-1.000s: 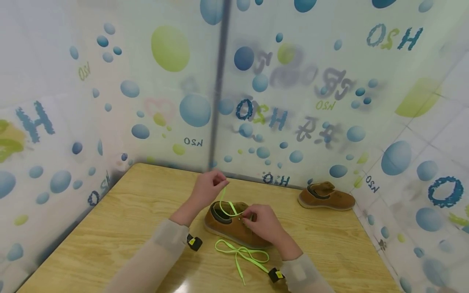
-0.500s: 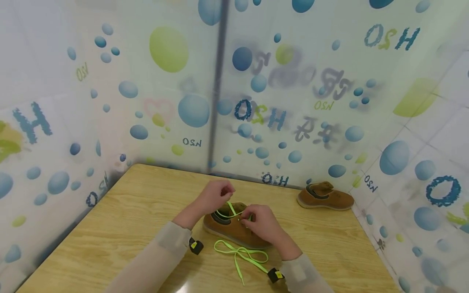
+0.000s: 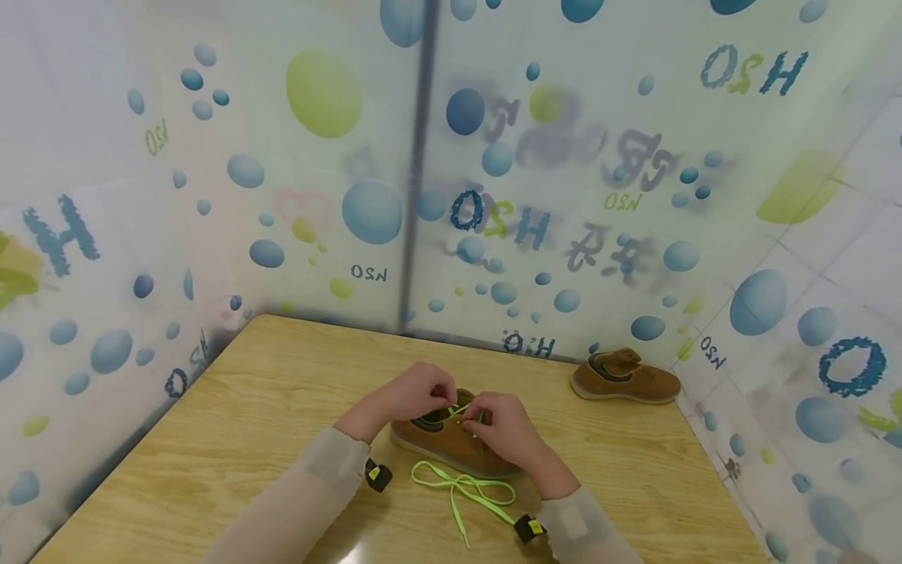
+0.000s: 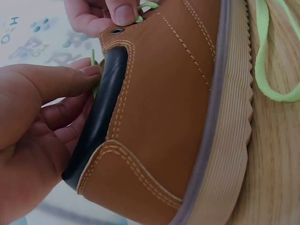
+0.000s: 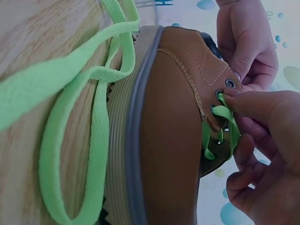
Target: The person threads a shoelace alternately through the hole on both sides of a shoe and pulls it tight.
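Pinched between thumb and finger, a green lace [image 5: 225, 112] is in the left hand [image 3: 421, 393] near the shoe's collar. My right-wrist view shows the right hand [image 3: 506, 423] with its thumb and a curled finger pinching lace beside the eyelets. Both hands work over the brown shoe [image 3: 458, 448], which sits upright on the table, its dark padded collar toward the left and its toe toward the right.

Under them I see a wooden tabletop [image 3: 282, 392], yellowish and grained, with a bright glare at the near edge. Behind and to both sides rise pale walls [image 3: 225, 117] printed with blue and green bubbles and H2O lettering, some of it mirrored; a dark vertical strip [image 3: 420, 157] crosses the back one.

Looped loose lace [image 3: 465, 482] lies just on the near side of the shoe, one strand running toward the black block [image 3: 528, 529] at the right wrist. Another block [image 3: 378, 475] hangs at the left wrist. Well apart, at the far right, stands a second brown shoe [image 3: 627, 381]. From the head camera, the hands hide much of the lacing.
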`<state>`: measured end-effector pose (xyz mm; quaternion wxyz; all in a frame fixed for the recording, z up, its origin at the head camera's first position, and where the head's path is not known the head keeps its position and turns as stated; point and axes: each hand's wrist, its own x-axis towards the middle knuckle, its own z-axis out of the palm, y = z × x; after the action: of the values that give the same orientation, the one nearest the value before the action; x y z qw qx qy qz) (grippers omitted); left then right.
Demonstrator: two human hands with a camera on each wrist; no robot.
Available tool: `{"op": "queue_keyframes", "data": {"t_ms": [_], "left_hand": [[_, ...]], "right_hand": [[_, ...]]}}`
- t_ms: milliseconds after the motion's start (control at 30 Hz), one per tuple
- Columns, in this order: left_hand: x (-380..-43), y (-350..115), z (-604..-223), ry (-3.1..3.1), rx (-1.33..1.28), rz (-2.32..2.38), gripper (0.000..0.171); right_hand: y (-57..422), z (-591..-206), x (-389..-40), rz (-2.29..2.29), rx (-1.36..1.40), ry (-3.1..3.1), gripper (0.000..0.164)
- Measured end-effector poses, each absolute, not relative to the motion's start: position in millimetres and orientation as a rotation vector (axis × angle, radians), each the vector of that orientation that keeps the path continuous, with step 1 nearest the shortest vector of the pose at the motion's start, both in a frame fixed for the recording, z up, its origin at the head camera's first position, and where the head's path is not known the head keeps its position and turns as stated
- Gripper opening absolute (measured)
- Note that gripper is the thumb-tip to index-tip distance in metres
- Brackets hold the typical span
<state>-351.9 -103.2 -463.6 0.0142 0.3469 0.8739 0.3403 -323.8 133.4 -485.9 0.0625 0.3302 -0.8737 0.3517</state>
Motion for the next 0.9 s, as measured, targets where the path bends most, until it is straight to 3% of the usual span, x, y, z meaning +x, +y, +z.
{"op": "queue_keyframes", "data": {"t_ms": [900], "left_hand": [[-353.0,-101.7,-468.9,2.547,1.14,1.02,0.023]], "right_hand": [[133.8,-493.8,-326.9,1.103,0.99,-2.588,0.015]]}}
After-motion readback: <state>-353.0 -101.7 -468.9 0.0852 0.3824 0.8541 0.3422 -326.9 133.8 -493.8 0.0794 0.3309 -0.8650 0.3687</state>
